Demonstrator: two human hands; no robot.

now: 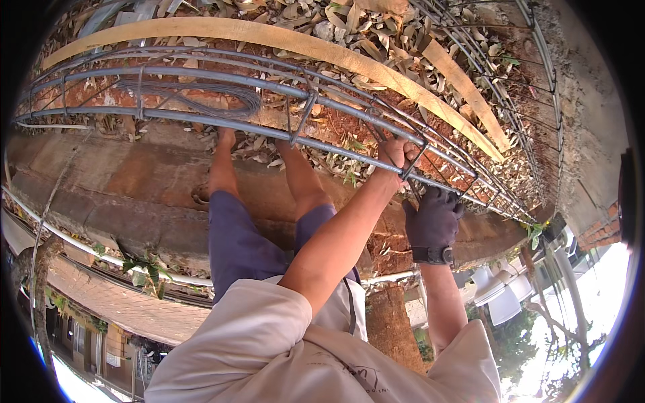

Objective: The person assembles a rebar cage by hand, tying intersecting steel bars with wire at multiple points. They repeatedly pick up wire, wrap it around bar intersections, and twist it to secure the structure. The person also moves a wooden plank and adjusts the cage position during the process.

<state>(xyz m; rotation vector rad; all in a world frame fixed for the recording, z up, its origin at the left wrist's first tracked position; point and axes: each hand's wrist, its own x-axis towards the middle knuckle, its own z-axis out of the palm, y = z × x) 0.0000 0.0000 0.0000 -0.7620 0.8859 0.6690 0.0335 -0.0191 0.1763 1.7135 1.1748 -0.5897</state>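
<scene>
A long rebar cage [269, 127] of grey steel bars tied with square stirrups runs across in front of me. My left hand [398, 154], bare, reaches in between its bars with the fingers closed at a steel stirrup [415, 161]; part of the grip is hidden. Just below and to the right, my right hand [433, 223] wears a dark glove with a wrist strap. Its fingers curl up by the cage's near bar, and what they hold, if anything, is hidden. A coil of thin wire [228, 101] rests within the cage on the left.
Beyond the cage lie a long curved-looking wooden board [269, 31] and a shorter plank [470, 94] on leaf-strewn red soil. Another rebar cage [537, 87] stands at the far right beside a concrete surface [584, 87]. A concrete ledge [121, 168] runs along the near side.
</scene>
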